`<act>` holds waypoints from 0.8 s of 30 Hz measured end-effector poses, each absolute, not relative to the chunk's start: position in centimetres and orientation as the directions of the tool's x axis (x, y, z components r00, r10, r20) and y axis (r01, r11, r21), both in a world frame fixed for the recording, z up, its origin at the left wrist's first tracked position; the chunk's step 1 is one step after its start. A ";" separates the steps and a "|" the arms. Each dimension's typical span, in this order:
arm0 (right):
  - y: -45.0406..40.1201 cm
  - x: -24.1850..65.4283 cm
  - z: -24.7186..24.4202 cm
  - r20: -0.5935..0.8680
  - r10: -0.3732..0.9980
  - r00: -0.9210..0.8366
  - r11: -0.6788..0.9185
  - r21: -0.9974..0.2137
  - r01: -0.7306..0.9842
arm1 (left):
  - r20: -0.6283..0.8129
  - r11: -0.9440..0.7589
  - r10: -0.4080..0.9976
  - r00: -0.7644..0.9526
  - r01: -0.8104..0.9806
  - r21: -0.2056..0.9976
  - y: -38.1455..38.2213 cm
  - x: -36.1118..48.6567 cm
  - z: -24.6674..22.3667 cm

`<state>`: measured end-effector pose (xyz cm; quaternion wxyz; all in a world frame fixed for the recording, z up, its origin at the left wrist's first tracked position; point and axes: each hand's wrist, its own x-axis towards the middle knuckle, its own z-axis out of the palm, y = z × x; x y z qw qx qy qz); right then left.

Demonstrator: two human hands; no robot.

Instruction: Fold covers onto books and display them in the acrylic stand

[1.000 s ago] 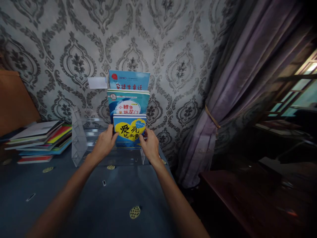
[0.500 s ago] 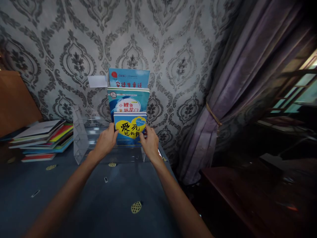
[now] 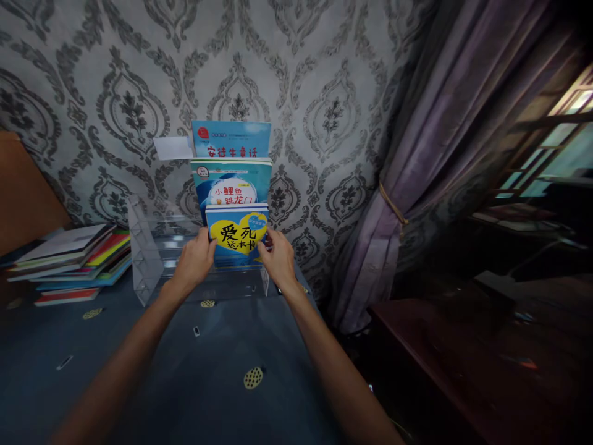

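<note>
A blue book [image 3: 237, 244] with a yellow heart on its cover stands upright at the front of a clear tiered rack [image 3: 144, 253]. My left hand [image 3: 194, 258] grips its left edge, the thumb on the cover. On its right edge my right hand [image 3: 278, 254] is closed the same way. The fingers behind the book are hidden. Behind and above it stands a teal book [image 3: 257, 177] with a white oval. Highest, at the back, a light blue book [image 3: 231, 137] with red lettering shows its upper part.
Left of the rack lies a stack of books and papers [image 3: 69, 253], with a brown wooden panel [image 3: 32, 191] behind. A white card [image 3: 171, 148] sticks out beside the upper books. Right are a tied purple curtain [image 3: 370, 247] and a dark red table [image 3: 417, 334].
The camera view has shifted slightly, so the scene sits a little further left and higher. Both hands keep their hold on the heart-covered book, which stays at the rack's front.
</note>
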<state>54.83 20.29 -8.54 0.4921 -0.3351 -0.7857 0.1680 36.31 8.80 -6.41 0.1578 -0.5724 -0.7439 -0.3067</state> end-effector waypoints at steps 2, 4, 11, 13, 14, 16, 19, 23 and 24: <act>20.2 54.8 -8.5 0.655 0.696 -0.292 0.714 -0.595 0.368 | 0.586 0.161 0.754 -0.299 0.948 0.276 8.8 36.3 -6.3; 20.2 54.8 -8.4 0.661 0.694 -0.284 0.715 -0.591 0.372 | 0.584 0.164 0.753 -0.303 0.946 0.279 8.8 36.3 -6.3; 22.2 56.5 -7.4 0.554 0.704 -0.444 0.699 -0.653 0.294 | 0.571 0.147 0.772 -0.279 0.953 0.266 8.5 35.9 -6.7; 22.8 56.9 -7.3 0.541 0.705 -0.458 0.687 -0.681 0.252 | 0.557 0.167 0.779 -0.287 0.952 0.257 8.5 35.8 -7.1; 22.9 57.0 -7.3 0.543 0.703 -0.459 0.686 -0.689 0.235 | 0.553 0.179 0.780 -0.294 0.951 0.253 8.5 35.8 -7.2; 23.0 57.1 -7.3 0.548 0.699 -0.460 0.688 -0.691 0.223 | 0.549 0.200 0.778 -0.304 0.949 0.242 8.5 35.8 -7.5; 22.6 57.0 -7.2 0.546 0.709 -0.446 0.687 -0.678 0.262 | 0.529 0.222 0.789 -0.312 0.948 0.229 8.5 35.8 -7.6; 22.1 57.1 -6.8 0.548 0.737 -0.396 0.670 -0.670 0.319 | 0.511 0.235 0.798 -0.319 0.946 0.224 8.4 35.9 -7.7; 22.1 57.1 -6.7 0.539 0.741 -0.401 0.665 -0.670 0.329 | 0.514 0.239 0.795 -0.321 0.945 0.222 8.4 36.0 -7.6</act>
